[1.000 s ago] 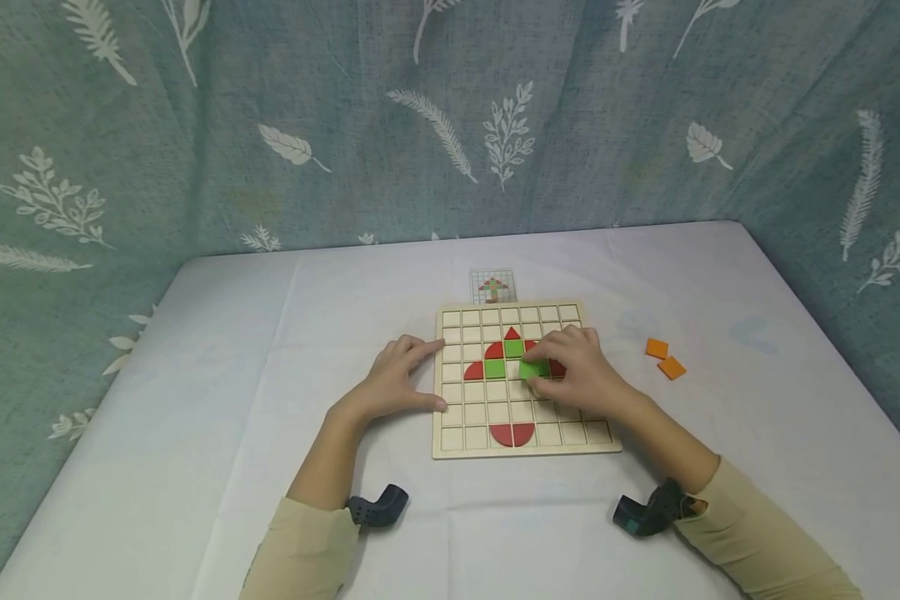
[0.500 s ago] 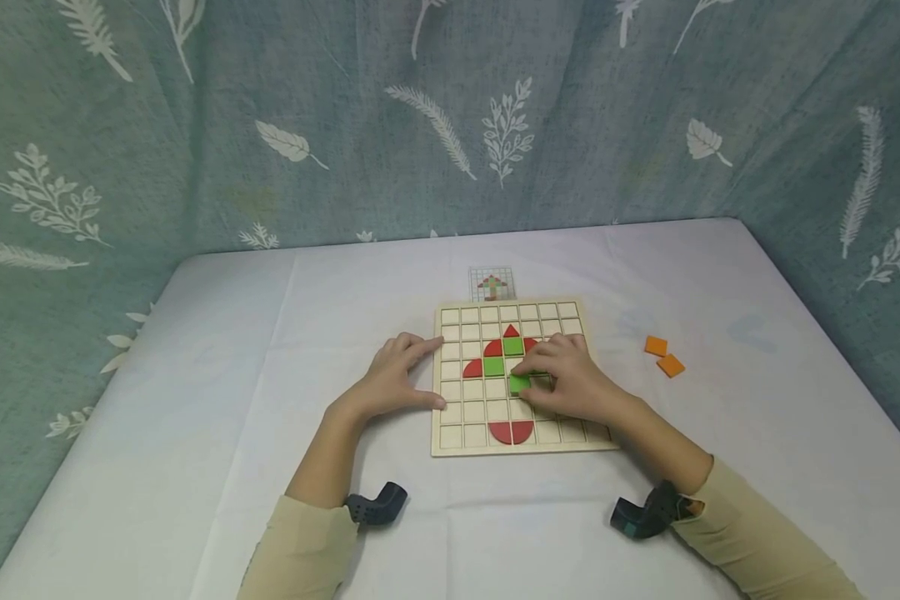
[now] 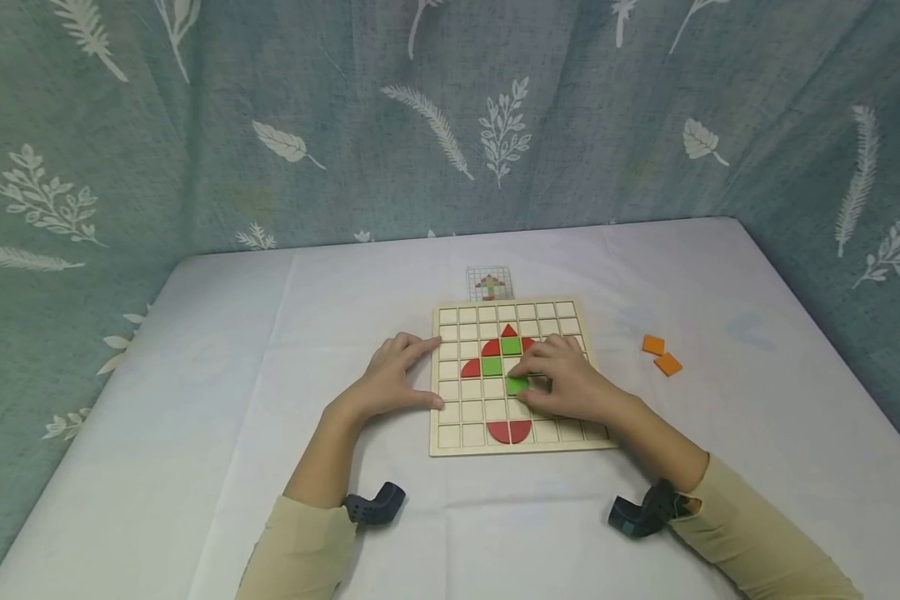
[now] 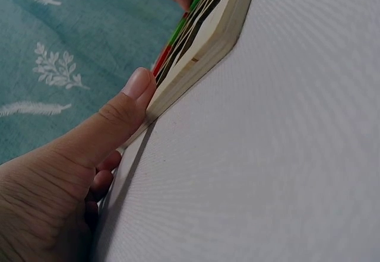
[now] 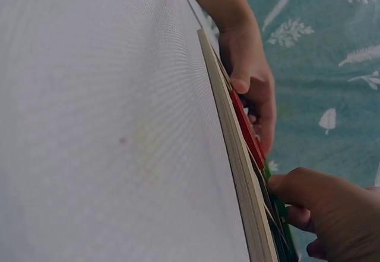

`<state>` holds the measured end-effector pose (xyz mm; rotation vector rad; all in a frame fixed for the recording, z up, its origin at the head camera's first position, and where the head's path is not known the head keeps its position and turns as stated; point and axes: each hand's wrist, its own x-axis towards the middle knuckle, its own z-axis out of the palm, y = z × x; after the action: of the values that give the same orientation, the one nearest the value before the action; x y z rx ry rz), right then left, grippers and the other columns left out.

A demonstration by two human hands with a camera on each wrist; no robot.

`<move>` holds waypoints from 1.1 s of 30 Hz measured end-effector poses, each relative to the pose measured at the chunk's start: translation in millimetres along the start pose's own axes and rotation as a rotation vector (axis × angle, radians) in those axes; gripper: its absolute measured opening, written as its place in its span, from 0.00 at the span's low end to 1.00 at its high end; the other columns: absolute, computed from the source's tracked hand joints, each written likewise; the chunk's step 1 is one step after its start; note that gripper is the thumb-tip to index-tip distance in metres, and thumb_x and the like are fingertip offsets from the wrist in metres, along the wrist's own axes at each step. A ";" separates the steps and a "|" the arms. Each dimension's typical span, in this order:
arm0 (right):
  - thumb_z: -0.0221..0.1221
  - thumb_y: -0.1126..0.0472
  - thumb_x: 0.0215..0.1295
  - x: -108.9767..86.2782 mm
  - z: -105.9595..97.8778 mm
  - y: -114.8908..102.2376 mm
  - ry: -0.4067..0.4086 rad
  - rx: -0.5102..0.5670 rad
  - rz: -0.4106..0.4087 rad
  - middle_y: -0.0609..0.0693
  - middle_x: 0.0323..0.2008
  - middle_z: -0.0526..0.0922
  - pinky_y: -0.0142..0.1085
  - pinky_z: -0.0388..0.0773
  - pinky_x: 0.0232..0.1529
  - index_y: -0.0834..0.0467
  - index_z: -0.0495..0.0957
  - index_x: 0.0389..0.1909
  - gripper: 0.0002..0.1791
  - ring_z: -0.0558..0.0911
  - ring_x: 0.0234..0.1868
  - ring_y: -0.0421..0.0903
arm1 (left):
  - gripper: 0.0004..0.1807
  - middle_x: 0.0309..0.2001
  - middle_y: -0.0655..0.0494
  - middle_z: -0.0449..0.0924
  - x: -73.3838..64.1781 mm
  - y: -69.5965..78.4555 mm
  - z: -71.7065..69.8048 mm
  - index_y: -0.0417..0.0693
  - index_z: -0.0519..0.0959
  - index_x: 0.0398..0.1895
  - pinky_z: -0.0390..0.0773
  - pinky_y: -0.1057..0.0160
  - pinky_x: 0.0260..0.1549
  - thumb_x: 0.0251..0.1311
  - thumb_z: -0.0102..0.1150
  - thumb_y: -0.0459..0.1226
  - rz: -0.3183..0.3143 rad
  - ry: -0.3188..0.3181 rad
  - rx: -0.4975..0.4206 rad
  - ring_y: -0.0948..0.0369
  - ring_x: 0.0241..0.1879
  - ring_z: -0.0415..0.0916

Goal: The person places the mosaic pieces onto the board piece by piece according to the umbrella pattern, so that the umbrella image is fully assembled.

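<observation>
A wooden grid board (image 3: 450,446) lies on the table, set with red and green tiles. My right hand (image 3: 566,379) is over its middle, thumb and index finger pinching a green square tile (image 3: 517,386) at a cell below the centre. Spread along the board's left edge, the thumb and index finger of my left hand (image 3: 390,379) touch the rim. In the left wrist view the left thumb (image 4: 138,85) presses on the board's side. Other green squares (image 3: 491,366), a red triangle (image 3: 508,331) and red quarter-rounds (image 3: 471,368) sit in cells; my right hand hides some cells.
Two orange square tiles (image 3: 653,344) lie on the white tablecloth (image 3: 157,467) right of the board. A small pattern card (image 3: 489,283) showing a red and green figure lies behind the board's far edge. A leaf-print curtain (image 3: 345,167) hangs at the back.
My right hand has brought the green square tile down and left, from near the right-hand green area to a cell lower on the board. My left hand stays at the edge.
</observation>
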<state>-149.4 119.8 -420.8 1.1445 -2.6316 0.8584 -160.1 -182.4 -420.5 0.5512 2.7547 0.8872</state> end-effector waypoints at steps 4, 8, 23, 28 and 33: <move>0.65 0.56 0.51 0.7 -0.5 -0.3 -0.008 -0.003 -0.007 0.45 0.39 0.80 0.45 0.59 0.48 0.50 0.84 0.38 0.11 0.70 0.41 0.45 | 0.54 0.53 0.55 0.66 -0.2 -0.2 -0.9 0.56 0.63 0.69 0.62 0.54 0.51 0.34 0.75 0.57 0.002 0.000 -0.004 0.57 0.50 0.60; 0.65 0.55 0.52 1.5 -0.4 -1.1 -0.006 -0.009 -0.017 0.45 0.40 0.81 0.45 0.59 0.47 0.50 0.84 0.38 0.11 0.70 0.42 0.45 | 0.54 0.53 0.54 0.66 -0.5 0.8 -1.8 0.56 0.64 0.69 0.62 0.54 0.51 0.34 0.76 0.57 0.003 0.001 -0.006 0.56 0.50 0.60; 0.67 0.56 0.51 0.7 -4.3 -3.2 0.007 0.013 0.023 0.46 0.40 0.81 0.48 0.59 0.52 0.51 0.84 0.39 0.13 0.71 0.44 0.46 | 0.54 0.53 0.55 0.66 -0.2 2.2 -1.0 0.57 0.64 0.69 0.63 0.54 0.51 0.33 0.75 0.58 -0.013 0.004 -0.001 0.56 0.50 0.60; 0.67 0.57 0.51 -2.1 -5.9 -2.4 0.038 0.019 0.019 0.46 0.38 0.81 0.48 0.59 0.50 0.52 0.84 0.39 0.12 0.71 0.43 0.47 | 0.54 0.53 0.54 0.66 -0.9 1.9 -0.8 0.57 0.64 0.69 0.63 0.53 0.51 0.33 0.75 0.58 -0.022 0.004 -0.001 0.56 0.50 0.60; 0.68 0.56 0.51 -8.1 -10.4 2.5 0.042 0.029 0.062 0.47 0.41 0.81 0.48 0.57 0.49 0.53 0.84 0.40 0.14 0.71 0.44 0.47 | 0.54 0.53 0.55 0.66 0.0 0.7 0.2 0.57 0.63 0.69 0.63 0.53 0.51 0.33 0.75 0.58 -0.012 0.001 -0.006 0.57 0.50 0.60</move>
<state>-146.4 132.1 -416.1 1.0441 -2.6417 0.9243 -159.8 -181.8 -420.2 0.5323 2.7519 0.8932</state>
